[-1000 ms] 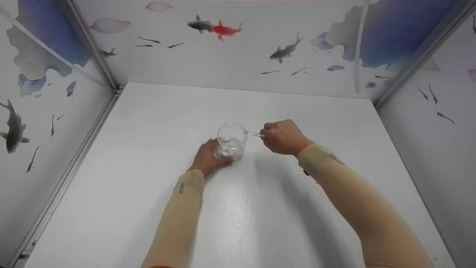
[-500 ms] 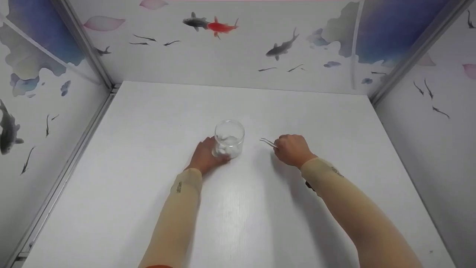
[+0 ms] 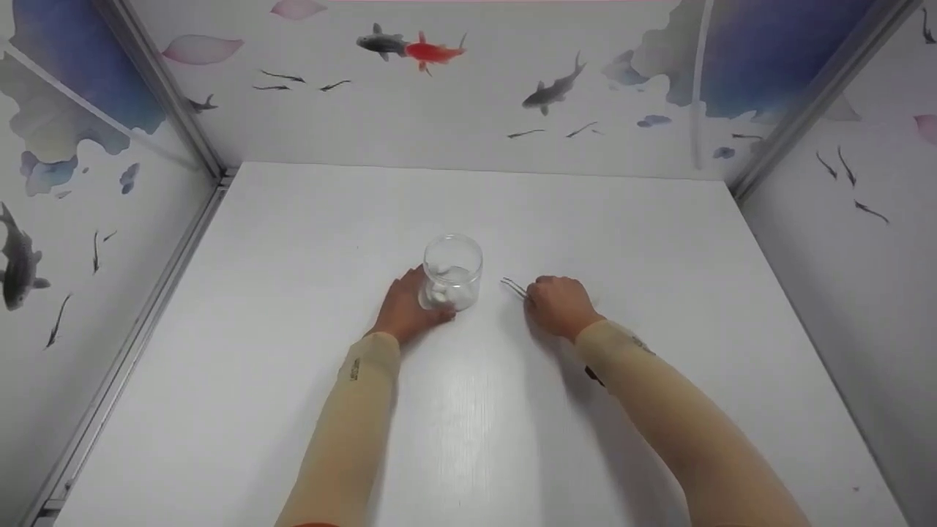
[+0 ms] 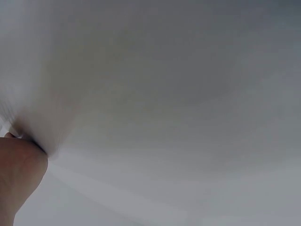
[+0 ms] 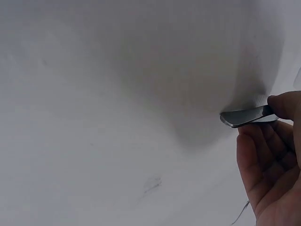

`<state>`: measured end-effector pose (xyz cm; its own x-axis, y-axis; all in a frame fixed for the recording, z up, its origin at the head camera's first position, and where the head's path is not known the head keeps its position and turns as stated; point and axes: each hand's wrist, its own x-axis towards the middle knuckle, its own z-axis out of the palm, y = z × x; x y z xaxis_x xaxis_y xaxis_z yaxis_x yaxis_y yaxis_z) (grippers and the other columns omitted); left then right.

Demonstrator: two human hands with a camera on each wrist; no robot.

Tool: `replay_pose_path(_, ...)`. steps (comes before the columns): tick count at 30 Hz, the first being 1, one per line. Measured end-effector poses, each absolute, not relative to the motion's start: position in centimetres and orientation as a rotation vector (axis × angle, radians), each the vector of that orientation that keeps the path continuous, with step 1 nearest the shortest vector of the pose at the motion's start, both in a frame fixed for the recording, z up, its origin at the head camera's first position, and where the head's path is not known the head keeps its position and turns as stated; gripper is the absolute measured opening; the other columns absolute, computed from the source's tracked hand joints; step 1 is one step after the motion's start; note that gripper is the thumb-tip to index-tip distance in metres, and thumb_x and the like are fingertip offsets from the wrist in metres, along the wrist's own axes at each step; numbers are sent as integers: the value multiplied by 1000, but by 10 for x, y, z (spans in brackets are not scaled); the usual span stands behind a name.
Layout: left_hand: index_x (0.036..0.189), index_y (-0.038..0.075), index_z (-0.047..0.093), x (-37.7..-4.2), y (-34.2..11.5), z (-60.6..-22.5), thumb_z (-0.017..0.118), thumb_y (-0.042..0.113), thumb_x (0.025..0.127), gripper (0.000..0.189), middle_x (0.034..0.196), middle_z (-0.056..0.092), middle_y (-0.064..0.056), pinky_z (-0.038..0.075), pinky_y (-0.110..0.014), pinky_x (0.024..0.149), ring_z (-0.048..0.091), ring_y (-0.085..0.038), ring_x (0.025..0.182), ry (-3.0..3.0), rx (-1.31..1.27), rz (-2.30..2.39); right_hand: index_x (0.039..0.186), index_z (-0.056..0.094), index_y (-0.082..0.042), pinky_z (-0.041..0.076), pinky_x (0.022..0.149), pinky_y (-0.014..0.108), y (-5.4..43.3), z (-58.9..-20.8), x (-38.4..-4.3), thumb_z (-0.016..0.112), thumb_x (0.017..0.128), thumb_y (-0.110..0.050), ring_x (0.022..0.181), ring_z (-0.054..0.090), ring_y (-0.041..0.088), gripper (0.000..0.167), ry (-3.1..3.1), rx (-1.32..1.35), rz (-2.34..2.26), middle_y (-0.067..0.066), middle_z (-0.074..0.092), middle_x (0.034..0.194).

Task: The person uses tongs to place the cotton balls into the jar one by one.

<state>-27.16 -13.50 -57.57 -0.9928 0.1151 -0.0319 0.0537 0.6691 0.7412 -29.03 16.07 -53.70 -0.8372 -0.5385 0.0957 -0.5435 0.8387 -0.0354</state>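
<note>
A clear jar (image 3: 463, 293) without a lid stands upright on the white table, several white lumps (image 3: 439, 294) lying low inside it. My left hand (image 3: 410, 304) holds the jar from its left side, thumb in front and fingers behind. To the right of the jar, my right hand (image 3: 562, 306) pinches metal tweezers (image 3: 515, 287), whose two thin tips point toward the jar and stand slightly apart with nothing between them. In the right wrist view the rounded rear end of the tweezers (image 5: 242, 116) sticks out between thumb and fingers.
The white table (image 3: 454, 439) reaches back to a wall (image 3: 439, 132) printed with fish. Side panels (image 3: 864, 256) with metal frame rails rise at left and right. Beige sleeves cover both forearms.
My right hand has drawn the tweezers back from the jar's rim and lowered them toward the table, then shifted slightly left. The left hand keeps its hold on the jar.
</note>
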Motion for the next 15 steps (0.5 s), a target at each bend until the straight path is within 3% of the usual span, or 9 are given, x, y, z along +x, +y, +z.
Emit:
replay_pose_path(10, 159, 19, 26, -271, -131, -575, 86, 49, 73, 109, 158, 35, -4, 3, -35, 123, 24, -22, 147, 2791, 142, 1223, 83, 74, -3, 49, 49, 42, 162, -542, -287, 62, 92, -10, 52, 44, 19, 16, -2889, 841, 109, 5, 58, 67)
replay_pose_path(15, 160, 19, 21, -272, -134, -576, 86, 49, 73, 113, 161, 31, -4, 4, -33, 123, 22, -22, 148, 2799, 145, 1220, 85, 74, -3, 52, 52, 41, 160, -543, -287, 63, 92, -10, 55, 48, 19, 15, -2898, 815, 119, 4, 59, 69)
